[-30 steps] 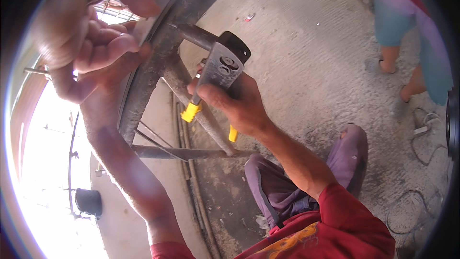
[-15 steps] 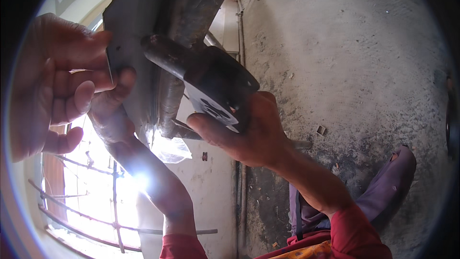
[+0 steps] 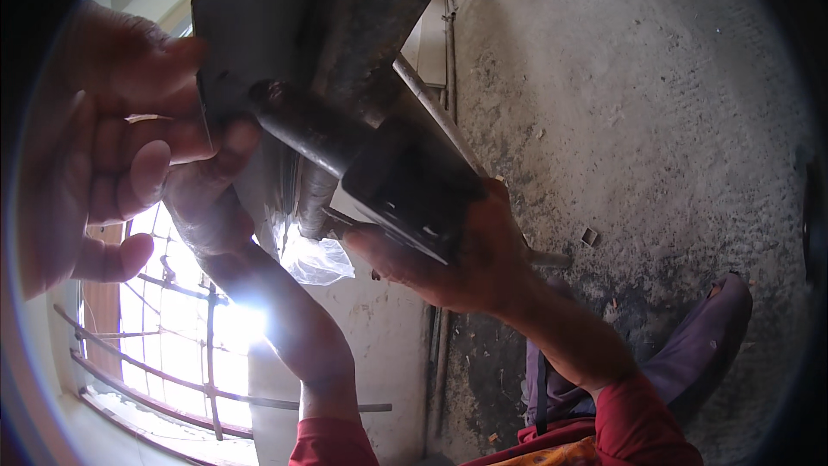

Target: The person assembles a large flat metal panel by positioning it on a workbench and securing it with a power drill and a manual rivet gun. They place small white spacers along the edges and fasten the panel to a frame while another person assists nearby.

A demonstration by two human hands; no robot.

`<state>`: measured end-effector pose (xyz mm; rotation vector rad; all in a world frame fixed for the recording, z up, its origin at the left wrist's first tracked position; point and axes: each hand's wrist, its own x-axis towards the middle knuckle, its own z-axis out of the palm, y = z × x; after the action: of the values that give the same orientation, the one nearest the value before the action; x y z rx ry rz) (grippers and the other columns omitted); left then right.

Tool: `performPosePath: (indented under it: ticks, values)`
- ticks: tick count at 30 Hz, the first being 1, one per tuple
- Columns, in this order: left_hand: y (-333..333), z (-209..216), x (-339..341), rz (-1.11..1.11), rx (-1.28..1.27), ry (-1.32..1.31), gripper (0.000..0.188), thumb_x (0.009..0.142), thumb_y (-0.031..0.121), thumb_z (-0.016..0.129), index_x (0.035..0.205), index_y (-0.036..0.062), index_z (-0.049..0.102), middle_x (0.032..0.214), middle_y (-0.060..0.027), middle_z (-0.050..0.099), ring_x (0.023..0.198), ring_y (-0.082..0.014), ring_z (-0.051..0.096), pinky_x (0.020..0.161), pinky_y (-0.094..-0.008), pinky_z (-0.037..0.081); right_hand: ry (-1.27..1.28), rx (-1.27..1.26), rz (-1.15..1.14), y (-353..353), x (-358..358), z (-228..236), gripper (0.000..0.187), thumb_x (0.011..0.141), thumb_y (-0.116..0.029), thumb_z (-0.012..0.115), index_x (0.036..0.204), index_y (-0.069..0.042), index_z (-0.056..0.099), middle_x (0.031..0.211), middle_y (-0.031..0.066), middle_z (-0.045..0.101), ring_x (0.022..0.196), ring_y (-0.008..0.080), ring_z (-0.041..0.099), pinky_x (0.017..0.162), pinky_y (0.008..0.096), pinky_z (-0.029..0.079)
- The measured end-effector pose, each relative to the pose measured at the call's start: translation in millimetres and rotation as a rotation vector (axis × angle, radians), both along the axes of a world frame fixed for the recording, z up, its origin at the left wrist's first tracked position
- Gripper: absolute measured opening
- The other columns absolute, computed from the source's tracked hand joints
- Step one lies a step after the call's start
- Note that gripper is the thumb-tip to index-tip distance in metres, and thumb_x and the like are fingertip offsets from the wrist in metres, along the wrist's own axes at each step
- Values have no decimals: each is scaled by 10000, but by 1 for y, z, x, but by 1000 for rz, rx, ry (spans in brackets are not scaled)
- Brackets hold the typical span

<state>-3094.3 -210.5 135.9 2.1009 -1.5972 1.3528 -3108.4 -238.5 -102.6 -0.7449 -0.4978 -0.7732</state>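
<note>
At the upper left, a dark flat panel (image 3: 237, 43) is held near a long dark beam (image 3: 379, 17). My left hand (image 3: 203, 207) is closed at the panel's lower edge, its thumb against the face; the other fingers are hidden. My right hand (image 3: 492, 250) is wrapped around the blocky body of a dark tool (image 3: 414, 181), whose exact kind is unclear. The tool's rounded cylindrical part points up and left, overlapping the panel in view; whether they touch I cannot tell. Another person's hand (image 3: 112, 138) pinches the panel's left edge, large and close.
A bright window with bars (image 3: 211, 354) glares at the lower left. Clear plastic sheeting (image 3: 319, 263) hangs beside a pipe below the panel. Poles (image 3: 448, 121) run along the wall. Small debris and a little square piece (image 3: 589, 237) lie on the stained concrete floor (image 3: 647, 121).
My right hand has tilted the tool, so its pale patterned face is turned out of sight. The tool's body sits slightly lower and farther right. Both hands on the panel keep their places.
</note>
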Motion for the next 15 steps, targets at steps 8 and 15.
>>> performPosePath:
  ticks: [8, 15]
  values:
    - [1, 1, 5, -37, 4, -3, 384, 729, 108, 708, 1100, 37, 641, 1026, -122, 655, 928, -289, 639, 856, -374, 488, -7, 85, -31, 0, -2, 6, 306, 731, -206, 803, 958, -54, 665, 715, 18, 683, 636, 124, 684, 600, 278, 549]
    - [0, -1, 8, -61, -2, -10, 392, 738, 123, 704, 1115, 40, 637, 1026, -126, 655, 925, -287, 641, 860, -373, 486, 21, 2, -105, -5, -10, 8, 630, 691, -144, 796, 1254, -83, 520, 996, 147, 674, 858, 299, 696, 710, 376, 565]
